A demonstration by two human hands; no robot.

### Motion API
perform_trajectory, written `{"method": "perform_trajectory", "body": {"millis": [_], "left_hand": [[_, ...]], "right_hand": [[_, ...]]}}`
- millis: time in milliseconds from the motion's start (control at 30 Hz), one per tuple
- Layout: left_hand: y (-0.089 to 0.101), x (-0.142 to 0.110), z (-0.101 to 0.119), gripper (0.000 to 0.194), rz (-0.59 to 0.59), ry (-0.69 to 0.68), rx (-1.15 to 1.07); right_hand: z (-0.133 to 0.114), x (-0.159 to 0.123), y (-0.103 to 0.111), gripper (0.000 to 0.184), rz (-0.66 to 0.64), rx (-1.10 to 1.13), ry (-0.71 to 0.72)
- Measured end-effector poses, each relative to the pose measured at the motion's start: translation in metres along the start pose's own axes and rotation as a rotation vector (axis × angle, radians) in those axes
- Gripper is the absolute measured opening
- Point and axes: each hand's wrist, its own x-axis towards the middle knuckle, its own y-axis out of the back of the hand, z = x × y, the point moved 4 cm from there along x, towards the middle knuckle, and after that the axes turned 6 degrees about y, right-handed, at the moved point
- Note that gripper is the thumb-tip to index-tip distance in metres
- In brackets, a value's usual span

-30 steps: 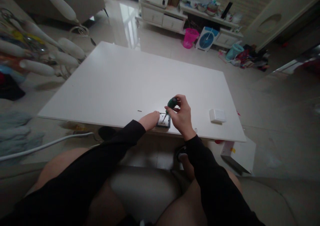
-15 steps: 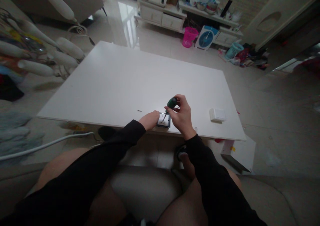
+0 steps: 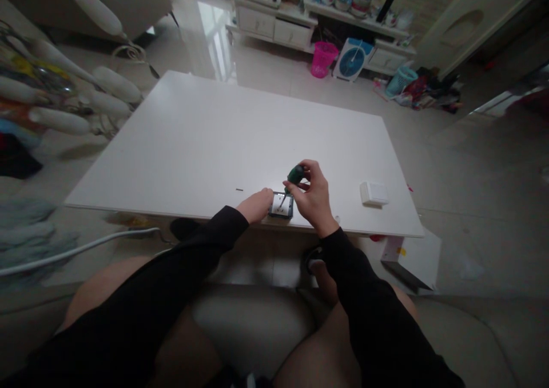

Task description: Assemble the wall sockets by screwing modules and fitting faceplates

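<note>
Green and black, the rounded handle of a screwdriver with a thin metal shaft (image 3: 295,175) is gripped between the thumb and fingers of the right hand (image 3: 315,202), tilted so that its shaft slopes down to a small square panel with a white face and dark frame (image 3: 286,208). The tip appears to meet that white face; whether it sits in a slot is too small to tell. The left hand (image 3: 257,206), its fingers drawn in close, holds the panel by its left side. The panel is at the near edge of a white, smooth, rectangular table (image 3: 240,131), a little right of that edge's middle. Left of the panel, set in from the near edge, lies a short, thin, dark strip (image 3: 239,190). A white, squarish block (image 3: 374,194) rests by the table's right edge, toward the near right corner. Below that corner stands a white box with a yellow mark (image 3: 416,256). Beyond the far edge, a bright pink plastic basket (image 3: 323,59) stands beside a blue-and-white fan (image 3: 352,60) on the floor.
</note>
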Motion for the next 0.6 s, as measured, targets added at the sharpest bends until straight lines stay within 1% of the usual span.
{"method": "perform_trajectory", "body": {"millis": [200, 433, 600], "left_hand": [[0.0, 0.0, -0.003, 0.027, -0.02, -0.011, -0.052], [0.012, -0.004, -0.001, 0.021, 0.002, 0.008, -0.091], [0.009, -0.003, -0.004, 0.017, -0.037, -0.004, -0.086]], "right_hand": [[0.0, 0.001, 0.002, 0.04, -0.005, -0.017, 0.005], [0.003, 0.0, 0.003, 0.041, -0.003, -0.018, 0.011], [0.002, 0.0, 0.003, 0.04, -0.005, -0.017, 0.012]]}}
